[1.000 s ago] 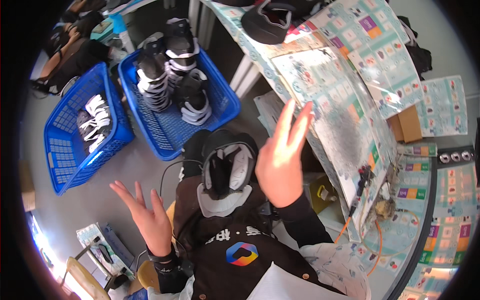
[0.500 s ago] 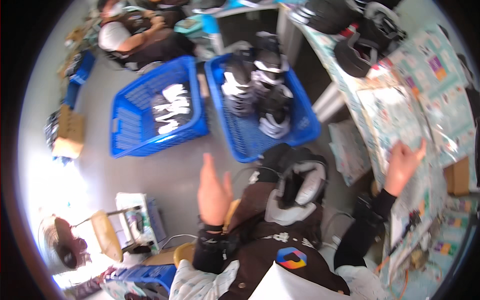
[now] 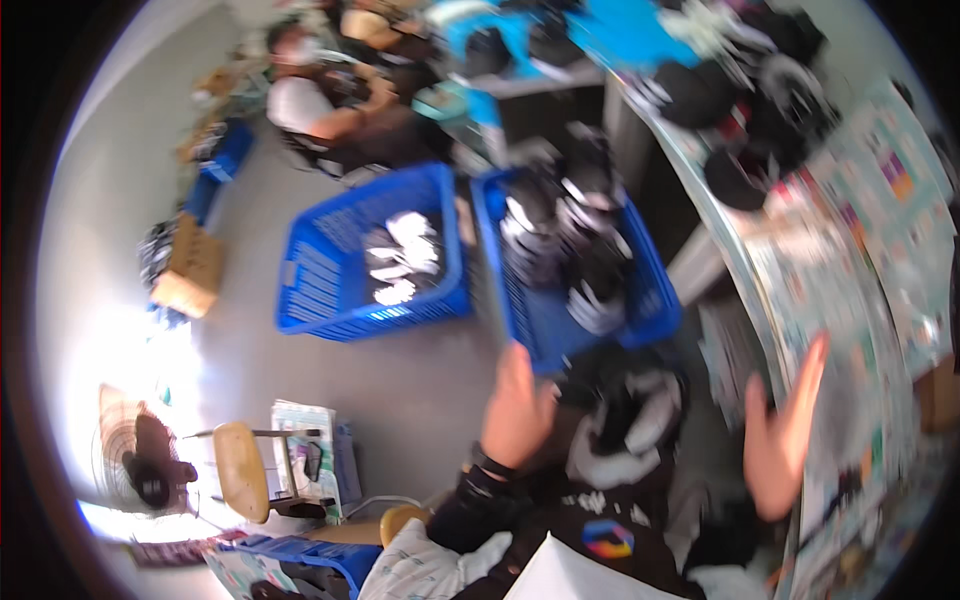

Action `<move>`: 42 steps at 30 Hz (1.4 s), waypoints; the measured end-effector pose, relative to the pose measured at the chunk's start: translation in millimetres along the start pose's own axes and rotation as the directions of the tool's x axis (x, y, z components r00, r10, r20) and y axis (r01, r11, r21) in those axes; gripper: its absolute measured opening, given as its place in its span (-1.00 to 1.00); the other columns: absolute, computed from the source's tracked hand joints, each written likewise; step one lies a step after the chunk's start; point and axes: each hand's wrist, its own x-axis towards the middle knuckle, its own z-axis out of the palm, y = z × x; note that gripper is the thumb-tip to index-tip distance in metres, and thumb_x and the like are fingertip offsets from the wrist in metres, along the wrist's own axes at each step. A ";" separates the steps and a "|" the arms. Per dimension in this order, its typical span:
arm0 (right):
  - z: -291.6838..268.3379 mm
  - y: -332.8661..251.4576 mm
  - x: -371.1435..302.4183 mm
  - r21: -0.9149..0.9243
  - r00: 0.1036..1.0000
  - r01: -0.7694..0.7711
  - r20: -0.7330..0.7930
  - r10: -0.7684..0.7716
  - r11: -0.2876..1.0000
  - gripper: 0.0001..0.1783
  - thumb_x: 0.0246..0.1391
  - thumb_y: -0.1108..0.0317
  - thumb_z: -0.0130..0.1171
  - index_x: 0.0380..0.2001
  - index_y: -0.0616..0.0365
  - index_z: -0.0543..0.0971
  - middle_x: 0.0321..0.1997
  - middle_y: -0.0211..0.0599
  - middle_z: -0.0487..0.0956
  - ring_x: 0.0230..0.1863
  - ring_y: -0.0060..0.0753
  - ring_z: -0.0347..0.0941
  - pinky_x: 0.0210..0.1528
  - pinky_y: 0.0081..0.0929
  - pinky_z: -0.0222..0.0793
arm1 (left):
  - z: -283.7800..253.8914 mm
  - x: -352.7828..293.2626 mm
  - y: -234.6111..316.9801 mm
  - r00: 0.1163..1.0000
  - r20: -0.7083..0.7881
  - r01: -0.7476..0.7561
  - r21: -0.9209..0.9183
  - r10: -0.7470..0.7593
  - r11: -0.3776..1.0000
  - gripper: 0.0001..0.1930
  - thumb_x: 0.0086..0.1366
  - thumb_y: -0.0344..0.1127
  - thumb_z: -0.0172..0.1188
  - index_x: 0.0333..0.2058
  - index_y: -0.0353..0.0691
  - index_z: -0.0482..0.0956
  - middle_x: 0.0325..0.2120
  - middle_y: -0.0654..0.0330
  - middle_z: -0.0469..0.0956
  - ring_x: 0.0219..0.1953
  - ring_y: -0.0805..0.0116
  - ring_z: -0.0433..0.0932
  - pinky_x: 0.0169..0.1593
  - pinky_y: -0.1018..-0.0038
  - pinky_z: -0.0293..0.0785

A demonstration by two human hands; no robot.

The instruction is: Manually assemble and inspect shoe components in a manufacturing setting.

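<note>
My left hand [image 3: 515, 415] hangs above my lap, its fingers stretched out and holding nothing, blurred by motion. Just right of it, a black cap with grey lining [image 3: 598, 455] rests on my lap with its hollow side up. My right hand [image 3: 782, 440] is beside the table edge on the right, thumb apart from stretched fingers, with nothing in it. Ahead of my knees, a blue basket [image 3: 655, 300] contains stacked black caps with white parts [image 3: 600, 285]. A second blue basket [image 3: 320, 300] to its left holds black-and-white pieces [image 3: 408, 255], too blurred to name.
Along the right runs a long table [image 3: 830, 300] covered with printed sheets, with dark caps [image 3: 738, 178] at its far end. A blue-topped table [image 3: 625, 35] stands at the back. A seated person [image 3: 320, 110] works far left. A fan [image 3: 150, 460] and wooden-seated chair [image 3: 240, 470] stand near left.
The view has swung, so the baskets and tables appear farther right and lower. My left hand has moved right, closer to the cap. My right hand has dropped from over the table to its edge.
</note>
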 end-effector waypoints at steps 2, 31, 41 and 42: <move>11.1 69.9 34.8 -0.176 0.935 -0.167 -0.341 0.099 0.970 -0.02 0.38 0.46 0.18 0.65 0.35 -0.14 0.69 0.47 -0.10 0.70 0.49 -0.19 0.65 0.07 -0.05 | -19.6 2.2 4.2 0.996 -0.085 -0.021 0.032 0.023 0.999 -0.20 0.46 -0.30 0.27 0.48 -0.59 0.08 0.40 -0.50 0.24 0.36 -0.47 0.40 0.36 0.04 0.49; 181.8 180.5 -28.7 0.413 0.594 -0.167 0.767 -0.243 0.895 -0.03 0.03 0.21 0.53 0.49 0.24 0.39 0.47 0.14 0.49 0.47 -0.01 0.45 0.49 -0.23 0.36 | 46.6 51.2 -43.9 0.772 0.585 0.017 -0.410 0.248 0.912 -0.18 0.48 0.21 0.31 0.39 -0.40 0.43 0.30 -0.15 0.54 0.30 0.14 0.55 0.39 0.28 0.45; 125.2 87.5 -57.1 0.092 0.961 0.035 0.272 -0.059 0.995 -0.50 0.11 0.25 0.46 0.15 0.01 0.71 -0.15 -0.01 0.61 -0.09 0.20 0.63 -0.04 0.02 0.55 | 113.3 25.8 39.7 0.918 0.185 -0.274 -0.345 0.352 0.898 -0.35 0.41 -0.12 0.36 0.40 -0.16 0.45 0.14 -0.22 0.57 0.11 -0.25 0.61 0.20 0.13 0.58; 112.9 75.2 -55.1 0.110 0.968 0.049 0.241 -0.075 0.993 -0.50 0.09 0.29 0.48 0.14 0.03 0.72 -0.13 -0.08 0.57 -0.10 0.15 0.61 -0.05 -0.02 0.55 | 105.6 28.9 49.0 0.914 0.090 -0.350 -0.325 0.397 0.879 -0.45 0.42 -0.16 0.36 0.36 -0.01 0.54 0.15 -0.12 0.59 0.10 -0.21 0.63 0.16 0.13 0.62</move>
